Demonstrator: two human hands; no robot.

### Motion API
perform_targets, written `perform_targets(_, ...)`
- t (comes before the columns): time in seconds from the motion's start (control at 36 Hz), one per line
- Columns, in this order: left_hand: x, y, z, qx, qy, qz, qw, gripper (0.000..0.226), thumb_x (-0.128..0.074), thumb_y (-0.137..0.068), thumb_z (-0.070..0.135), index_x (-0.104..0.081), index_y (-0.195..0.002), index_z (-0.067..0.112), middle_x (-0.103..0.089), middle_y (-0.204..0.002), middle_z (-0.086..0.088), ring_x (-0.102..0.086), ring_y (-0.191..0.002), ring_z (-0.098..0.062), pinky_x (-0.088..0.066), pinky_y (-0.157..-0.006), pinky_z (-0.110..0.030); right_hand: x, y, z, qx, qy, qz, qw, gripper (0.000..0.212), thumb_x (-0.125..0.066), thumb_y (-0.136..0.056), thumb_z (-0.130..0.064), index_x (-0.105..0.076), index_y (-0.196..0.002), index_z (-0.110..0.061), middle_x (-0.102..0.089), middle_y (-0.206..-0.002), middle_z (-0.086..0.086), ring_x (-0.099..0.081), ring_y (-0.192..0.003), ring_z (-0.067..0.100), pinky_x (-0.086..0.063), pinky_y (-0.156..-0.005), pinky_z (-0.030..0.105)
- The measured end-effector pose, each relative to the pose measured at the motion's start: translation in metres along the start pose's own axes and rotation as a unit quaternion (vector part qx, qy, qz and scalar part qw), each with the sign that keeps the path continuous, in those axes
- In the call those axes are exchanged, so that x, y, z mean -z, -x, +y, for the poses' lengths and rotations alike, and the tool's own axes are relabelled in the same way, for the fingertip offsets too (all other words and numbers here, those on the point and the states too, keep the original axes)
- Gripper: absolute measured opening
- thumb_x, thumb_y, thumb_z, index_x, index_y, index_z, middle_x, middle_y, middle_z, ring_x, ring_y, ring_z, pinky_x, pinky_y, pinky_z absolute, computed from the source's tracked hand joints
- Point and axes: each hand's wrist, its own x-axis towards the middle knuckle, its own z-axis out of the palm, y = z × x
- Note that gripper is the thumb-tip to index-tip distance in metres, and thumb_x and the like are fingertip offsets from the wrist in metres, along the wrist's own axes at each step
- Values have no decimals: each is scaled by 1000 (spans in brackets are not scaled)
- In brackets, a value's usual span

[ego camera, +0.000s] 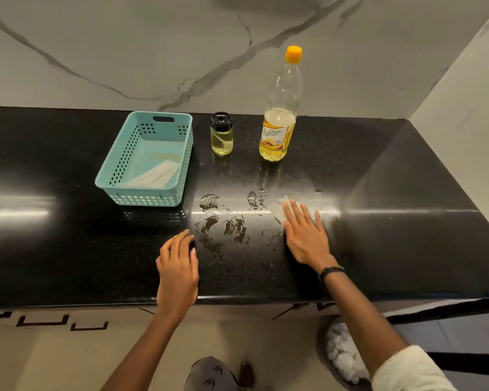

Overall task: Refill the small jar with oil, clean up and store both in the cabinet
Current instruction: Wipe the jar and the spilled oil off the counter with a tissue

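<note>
Counter (pixel 68 249): black polished stone, taken here as the landmark. An oil spill (pixel 223 221) sits on it near the front edge, in smears and beads between the two hands.

Step in hand, by my reading: wiping up the spill. To do it well, the flat right palm should keep even pressure on the tissue and sweep leftward through the large smear in overlapping strokes. Refold or swap the tissue once it is soaked, since a saturated sheet will likely only spread the film. The stray beads toward the back of the counter need a pass too.

Basket (pixel 119 176): teal, on the counter left of the spill, with spare folded tissues lying inside.

Oil bottle (pixel 278 131): upright at the back of the counter, orange cap on, beyond the right hand and well apart from it.

Small jar (pixel 222 136): upright at the back between basket and bottle, black lid on, mostly full of oil. It is well apart from both hands.

Right hand (pixel 305 235): fingers straight and spread, pressing a tissue (pixel 278 210) flat against the counter at the spill's right edge.

Left hand (pixel 178 269): at the front of the counter, left of the spill, fingers loosely curled, fingertips touching the stone, holding nothing.
</note>
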Motion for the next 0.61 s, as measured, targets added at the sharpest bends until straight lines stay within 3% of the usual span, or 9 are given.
perform_targets(0.19,0,0,1,5,-7,1,1000,39,-32,-96,26,-57,-122,9,-53,-132,-7,-45,-117,-23,-48,-87,-40,8,-64,-6,-86,-25,-17,996,54,-15,-103,-32,1,-153,-19,6,-161,3,5,-147,25,7,-118,45)
perform_targets(0.33,-1,0,-1,-3,-14,-2,1000,40,-32,-97,26,-57,-123,8,-53,-132,-7,-46,-117,-23,-49,-87,-40,6,-88,-35,-42,-23,-10,999,54,-18,-103,-33,-4,-153,-20,3,-161,6,3,-147,29,6,-117,47)
perform_targets(0.47,-1,-1,0,4,-6,-4,1000,41,-31,-96,27,-58,-122,10,-54,-132,-6,-47,-117,-23,-49,-87,-41,1,-58,-14,37,2,-3,999,52,-12,-103,-34,2,-152,-25,8,-160,-3,8,-147,17,14,-115,41)
perform_targets(0.61,-1,-1,-1,3,-5,-4,1000,42,-31,-96,27,-58,-122,9,-54,-132,-6,-46,-116,-23,-49,-86,-41,10,-57,23,-40,13,1,999,52,-11,-102,-35,4,-152,-26,7,-160,-4,6,-147,16,14,-114,42)
